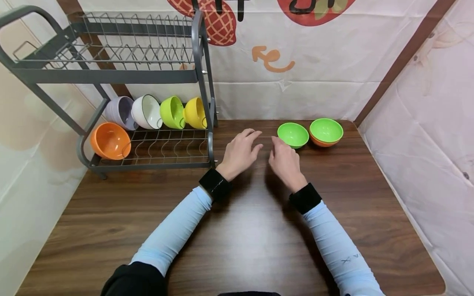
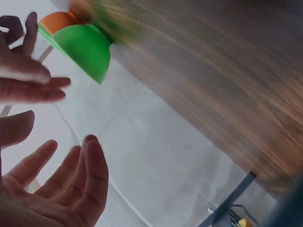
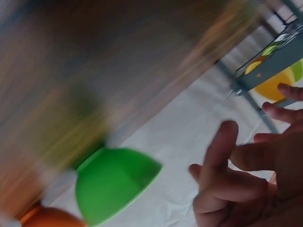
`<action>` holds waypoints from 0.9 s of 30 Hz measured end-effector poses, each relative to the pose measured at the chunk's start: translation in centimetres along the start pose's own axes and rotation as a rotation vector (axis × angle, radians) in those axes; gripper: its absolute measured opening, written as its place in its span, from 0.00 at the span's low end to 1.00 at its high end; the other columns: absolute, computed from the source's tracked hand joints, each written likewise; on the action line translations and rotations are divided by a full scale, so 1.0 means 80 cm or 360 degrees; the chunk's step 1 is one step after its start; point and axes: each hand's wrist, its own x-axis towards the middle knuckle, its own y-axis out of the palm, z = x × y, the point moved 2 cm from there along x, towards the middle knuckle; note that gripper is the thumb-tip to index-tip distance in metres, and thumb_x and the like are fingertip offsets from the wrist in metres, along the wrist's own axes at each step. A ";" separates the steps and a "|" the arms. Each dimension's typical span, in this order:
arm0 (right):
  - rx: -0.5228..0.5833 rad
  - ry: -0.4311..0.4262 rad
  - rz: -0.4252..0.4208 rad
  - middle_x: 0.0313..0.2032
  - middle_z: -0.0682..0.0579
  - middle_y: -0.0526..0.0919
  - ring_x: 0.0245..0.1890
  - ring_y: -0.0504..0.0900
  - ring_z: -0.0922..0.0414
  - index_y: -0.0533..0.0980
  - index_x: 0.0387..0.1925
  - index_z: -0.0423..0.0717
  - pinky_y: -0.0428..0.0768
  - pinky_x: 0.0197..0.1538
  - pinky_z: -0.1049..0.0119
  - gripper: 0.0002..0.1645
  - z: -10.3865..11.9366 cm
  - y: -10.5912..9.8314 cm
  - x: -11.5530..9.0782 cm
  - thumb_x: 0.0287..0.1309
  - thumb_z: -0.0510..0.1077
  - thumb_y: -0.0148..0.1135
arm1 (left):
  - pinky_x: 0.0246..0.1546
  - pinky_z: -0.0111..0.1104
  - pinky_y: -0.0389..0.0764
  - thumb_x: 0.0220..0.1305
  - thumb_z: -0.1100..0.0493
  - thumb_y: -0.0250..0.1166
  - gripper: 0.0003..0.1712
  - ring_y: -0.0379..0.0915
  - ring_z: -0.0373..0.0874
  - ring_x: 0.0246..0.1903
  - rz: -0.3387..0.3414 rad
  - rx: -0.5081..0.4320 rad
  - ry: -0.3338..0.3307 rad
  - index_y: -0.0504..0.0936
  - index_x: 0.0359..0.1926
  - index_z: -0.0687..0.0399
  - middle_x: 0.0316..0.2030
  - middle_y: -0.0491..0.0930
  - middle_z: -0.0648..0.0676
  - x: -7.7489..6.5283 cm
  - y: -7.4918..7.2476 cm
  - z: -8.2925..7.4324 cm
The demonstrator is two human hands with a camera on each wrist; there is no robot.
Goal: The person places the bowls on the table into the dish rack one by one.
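Observation:
My left hand [image 1: 240,153] is held over the table with its fingers loosely extended, nothing between them. Just right of it, my right hand [image 1: 286,163] has loosely bent fingers and holds nothing. Its fingertips are close to the near left side of a single green bowl [image 1: 293,135], overlapping its edge in the head view. That bowl also shows in the right wrist view [image 3: 116,182]. Beside it, a second green bowl [image 1: 326,129] is nested in an orange bowl [image 1: 321,143], mostly hidden beneath.
A grey two-tier dish rack [image 1: 155,165] stands at the left. Its lower shelf bears a purple bowl [image 1: 119,112], white bowl [image 1: 142,111], lime-green bowl [image 1: 171,112], yellow bowl [image 1: 194,112] and orange bowl [image 1: 110,141], tilted. A printed cloth [image 1: 318,78] hangs behind the wooden table [image 1: 252,246].

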 end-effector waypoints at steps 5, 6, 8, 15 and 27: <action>-0.0137 0.0057 0.0055 0.62 0.42 0.80 0.39 0.85 0.31 0.73 0.69 0.37 0.83 0.35 0.37 0.24 -0.029 0.002 0.006 0.76 0.37 0.54 | 0.55 0.49 0.81 0.76 0.49 0.66 0.31 0.74 0.57 0.61 0.0082 0.0014 -0.0039 0.75 0.74 0.51 0.68 0.74 0.56 0.014 0.016 0.002; -0.0154 0.0061 0.0049 0.62 0.42 0.80 0.39 0.84 0.30 0.72 0.69 0.37 0.83 0.35 0.36 0.24 -0.034 0.003 0.007 0.76 0.36 0.54 | 0.56 0.50 0.80 0.76 0.48 0.66 0.32 0.74 0.57 0.62 0.0096 0.0011 -0.0037 0.74 0.75 0.51 0.68 0.74 0.56 0.017 0.019 0.002; -0.0172 0.0076 0.0041 0.62 0.41 0.79 0.39 0.84 0.29 0.72 0.69 0.36 0.83 0.35 0.36 0.24 -0.043 0.004 0.009 0.75 0.35 0.53 | 0.58 0.50 0.79 0.76 0.48 0.65 0.33 0.73 0.58 0.63 0.0128 0.0005 -0.0036 0.73 0.76 0.51 0.69 0.73 0.57 0.022 0.024 0.001; -0.0254 0.0124 0.0110 0.57 0.39 0.80 0.39 0.84 0.30 0.73 0.65 0.34 0.83 0.35 0.36 0.25 -0.056 0.000 0.014 0.69 0.31 0.52 | 0.58 0.51 0.79 0.75 0.46 0.67 0.34 0.75 0.61 0.62 0.0208 0.0045 -0.0034 0.72 0.76 0.50 0.69 0.74 0.58 0.035 0.038 0.000; -0.0362 0.0080 0.0210 0.39 0.36 0.87 0.36 0.86 0.34 0.83 0.48 0.38 0.84 0.34 0.38 0.16 -0.068 0.001 0.027 0.64 0.29 0.55 | 0.59 0.51 0.79 0.75 0.48 0.67 0.34 0.74 0.60 0.63 0.0208 0.0030 -0.0042 0.72 0.76 0.51 0.69 0.74 0.58 0.036 0.039 0.003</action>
